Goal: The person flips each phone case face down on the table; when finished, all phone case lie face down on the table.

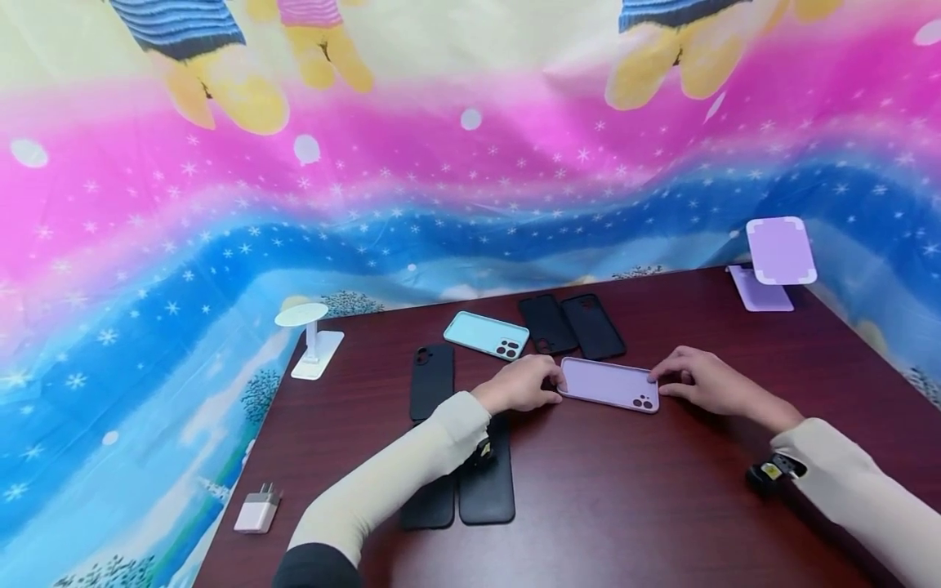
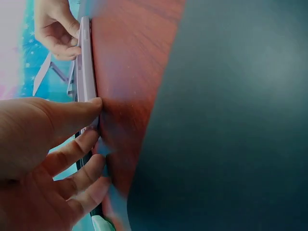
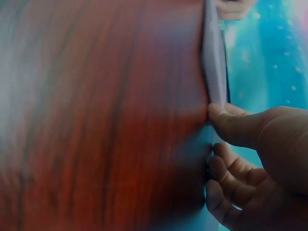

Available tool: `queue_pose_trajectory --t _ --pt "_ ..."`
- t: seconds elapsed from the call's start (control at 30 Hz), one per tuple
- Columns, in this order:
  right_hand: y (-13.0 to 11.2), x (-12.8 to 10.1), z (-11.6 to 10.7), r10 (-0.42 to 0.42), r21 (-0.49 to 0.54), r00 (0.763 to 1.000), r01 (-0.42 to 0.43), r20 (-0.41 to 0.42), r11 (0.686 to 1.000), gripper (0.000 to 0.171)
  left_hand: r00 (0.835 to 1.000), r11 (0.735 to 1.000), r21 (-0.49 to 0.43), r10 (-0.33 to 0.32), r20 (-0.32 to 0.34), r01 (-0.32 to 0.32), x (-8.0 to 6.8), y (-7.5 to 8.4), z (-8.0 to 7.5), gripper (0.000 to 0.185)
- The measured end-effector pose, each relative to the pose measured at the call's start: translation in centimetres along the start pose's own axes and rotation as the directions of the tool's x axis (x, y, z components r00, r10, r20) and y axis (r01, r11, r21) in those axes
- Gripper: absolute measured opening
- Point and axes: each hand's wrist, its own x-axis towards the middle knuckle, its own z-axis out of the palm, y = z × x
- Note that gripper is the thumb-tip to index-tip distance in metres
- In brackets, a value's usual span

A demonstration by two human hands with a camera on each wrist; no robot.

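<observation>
A lavender phone case (image 1: pixel 607 383) lies lengthwise over the table, its raised rim facing up and its camera cutouts at the lower right. My left hand (image 1: pixel 519 384) pinches its left end. At the opposite end, my right hand (image 1: pixel 702 382) grips the corner between thumb and fingers. In the left wrist view the thumb of the left hand (image 2: pixel 53 149) presses on the long edge of the case (image 2: pixel 88 67). The right wrist view has the right hand (image 3: pixel 264 149) with its thumb on the case's edge (image 3: pixel 214 57).
Behind the case lie a mint phone case (image 1: pixel 481 332) and two black cases, one of them a black case (image 1: pixel 592 327). More black cases (image 1: pixel 432 380) sit by the left arm. A white stand (image 1: pixel 318 355), purple stand (image 1: pixel 781 251) and charger plug (image 1: pixel 257 512) are near the edges.
</observation>
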Motion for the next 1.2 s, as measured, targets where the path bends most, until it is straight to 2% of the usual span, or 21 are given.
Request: queue_pose_trajectory --t 0.2,0.4,0.6,0.73,0.83,0.9,1.07,1.2 --pt "-0.2 0.6 -0.1 -0.053 0.005 0.998 0.053 0.041 0.999 0.021 0.999 0.997 0.077 0.000 -0.033 0.003 -0.4 0.0 0.3 0.008" --pt "-1.6 1.2 -1.4 -0.064 0.079 0.991 0.055 0.119 0.995 0.020 0.987 0.992 0.124 0.025 -0.160 -0.005 -2.4 0.0 -1.0 0.010" --pt "-4.5 1.9 -3.3 -0.077 0.199 0.994 0.062 0.071 0.978 0.025 0.943 0.989 0.140 0.085 -0.320 -0.042 -5.0 -0.1 -3.6 0.008" --pt "-6.4 2.1 -4.3 -0.079 0.317 0.995 0.053 0.067 0.947 0.035 0.913 0.990 0.124 0.115 -0.393 -0.071 -6.9 0.0 -5.2 0.006" --pt "-7.9 2.1 -4.4 -0.102 0.352 0.995 0.089 0.020 0.932 0.043 0.894 0.990 0.108 0.128 -0.429 -0.090 -8.1 0.2 -6.1 0.004" --pt "-8.8 2.2 -4.0 -0.113 0.356 0.992 0.122 -0.048 0.926 0.044 0.885 0.990 0.102 0.131 -0.447 -0.094 -8.7 0.3 -6.5 0.004" --pt "-10.4 2.8 -2.5 -0.087 0.390 0.974 0.164 -0.208 0.906 0.032 0.873 0.990 0.107 0.130 -0.470 -0.089 -9.4 0.6 -6.9 0.004" --pt "-10.8 3.1 -1.5 -0.070 0.393 0.958 0.180 -0.278 0.902 0.022 0.866 0.991 0.107 0.120 -0.485 -0.078 -9.7 0.8 -6.8 0.004"
